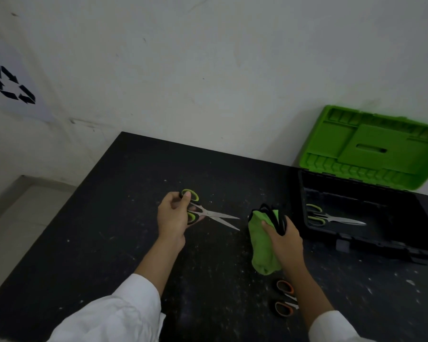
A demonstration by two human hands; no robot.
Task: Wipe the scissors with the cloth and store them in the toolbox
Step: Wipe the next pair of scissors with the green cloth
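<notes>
Three pairs of scissors are on record. Your left hand (173,218) holds the green scissors (208,213) by the handle loops, fingers curled round them, blades parted and pointing right over the worktop (109,230); contact with the worktop cannot be told. Your right hand (284,240) grips the cloth (262,245), green with black folds at its top, near the blade tips but apart from them. A second green pair (331,217) lies flat inside the toolbox (371,244) at the worktop's right, lid (331,144) raised. An orange pair (286,298) lies on the worktop near you, partly hidden by your right forearm (304,282).
</notes>
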